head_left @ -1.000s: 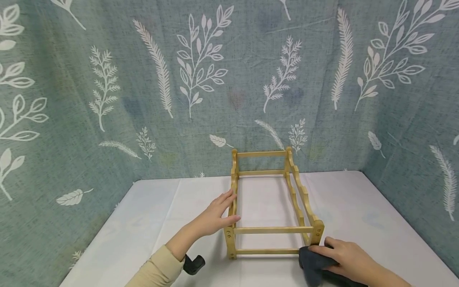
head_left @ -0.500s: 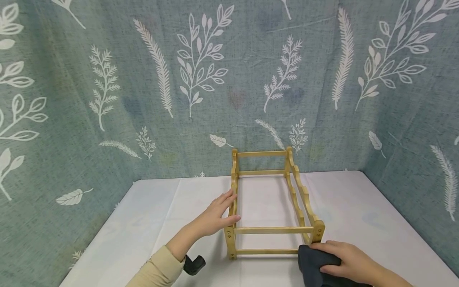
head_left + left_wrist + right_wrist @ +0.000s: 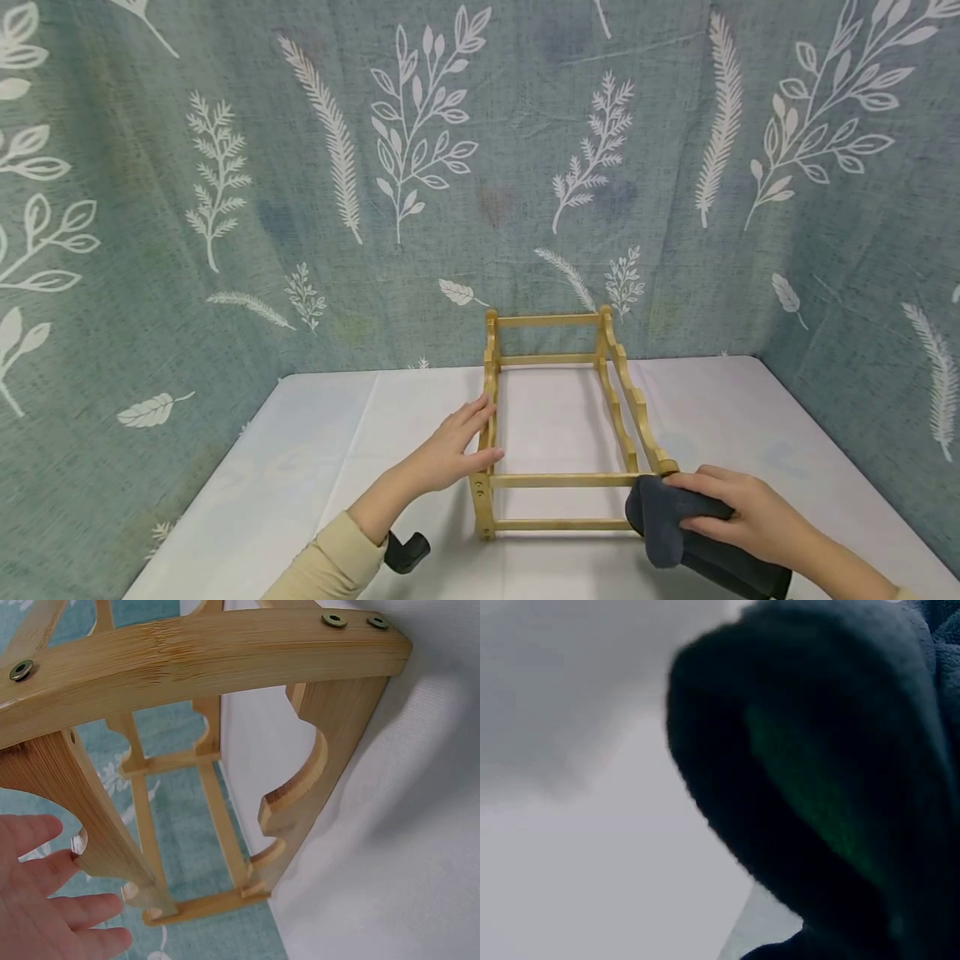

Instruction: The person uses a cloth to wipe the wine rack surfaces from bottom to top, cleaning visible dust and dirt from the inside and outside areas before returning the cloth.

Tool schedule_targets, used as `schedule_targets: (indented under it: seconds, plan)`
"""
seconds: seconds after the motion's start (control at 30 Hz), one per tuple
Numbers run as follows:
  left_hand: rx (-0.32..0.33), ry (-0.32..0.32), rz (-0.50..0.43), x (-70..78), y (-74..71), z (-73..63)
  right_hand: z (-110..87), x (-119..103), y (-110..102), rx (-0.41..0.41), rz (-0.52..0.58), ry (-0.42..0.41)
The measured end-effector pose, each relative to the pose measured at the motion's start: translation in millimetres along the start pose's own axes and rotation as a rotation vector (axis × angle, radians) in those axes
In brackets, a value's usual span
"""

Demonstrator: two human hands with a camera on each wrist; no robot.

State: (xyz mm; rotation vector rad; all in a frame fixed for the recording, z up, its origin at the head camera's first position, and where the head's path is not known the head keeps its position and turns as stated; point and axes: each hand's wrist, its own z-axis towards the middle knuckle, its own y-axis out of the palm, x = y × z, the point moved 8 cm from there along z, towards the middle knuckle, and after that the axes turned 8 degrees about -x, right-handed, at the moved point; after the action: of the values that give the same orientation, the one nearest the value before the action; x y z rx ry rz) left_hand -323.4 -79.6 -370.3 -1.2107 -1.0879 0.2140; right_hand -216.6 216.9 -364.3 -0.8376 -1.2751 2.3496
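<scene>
A light wooden rack (image 3: pixel 566 481) with wavy-edged sides stands lengthwise on the table. My left hand (image 3: pixel 450 454) lies along its left side, fingers extended and touching the wood; in the left wrist view the fingers (image 3: pixel 86 909) are spread beside a scalloped rail. At the near right corner, my right hand (image 3: pixel 757 517) grips a dark blue-grey cloth (image 3: pixel 663 525). The cloth is pressed on the corner post and covers most of it. In the right wrist view, a dark, blurred fold of the cloth (image 3: pixel 885 675) fills the right side and hides the hand.
A white cover (image 3: pixel 337 433) lies over the table. Green-grey fabric (image 3: pixel 300 167) with white leaf prints hangs behind and on both sides. A black piece (image 3: pixel 407 553) shows beneath my left wrist.
My right hand has raised the cloth along the near right post, from its lower part to its top. The left hand and the rack have stayed put.
</scene>
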Motion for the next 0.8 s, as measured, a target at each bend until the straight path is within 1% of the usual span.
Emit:
schedule_targets:
  seconds: [0.07, 0.13, 0.27, 0.37, 0.5, 0.57, 0.63, 0.73, 0.8]
  plan:
    - [-0.001, 0.002, -0.001, 0.2, 0.0, -0.1, -2.1, 4.5, 11.0, -0.043, -0.009, 0.017]
    - [-0.002, 0.001, 0.0, 0.1, 0.0, 0.0, -4.7, 8.9, 23.6, -0.097, -0.052, 0.027]
    - [0.006, 0.01, 0.004, -0.2, -0.1, 0.1, -9.6, 14.5, 45.5, -0.187, -0.135, 0.007]
    - [0.008, 0.012, 0.005, -0.2, 0.4, 0.0, -12.7, 17.6, 53.9, -0.208, -0.16, 0.003]
    - [0.002, 0.0, 0.006, -0.3, 1.7, -0.3, -12.4, 14.7, 54.1, -0.203, -0.173, -0.012]
    - [-0.005, -0.002, 0.003, 0.1, 2.3, -0.3, -9.1, 4.9, 51.1, -0.208, -0.13, -0.05]
    - [-0.005, 0.003, 0.006, 1.1, 1.9, -0.2, -2.0, -11.3, 45.2, -0.198, -0.082, -0.1]
    - [0.002, 0.011, 0.005, 2.3, 0.5, 0.2, 16.5, -42.9, 33.3, -0.116, -0.061, -0.187]
    - [0.005, 0.012, 0.009, 2.3, 0.1, 0.6, 32.3, -60.7, 27.4, -0.048, -0.084, -0.204]
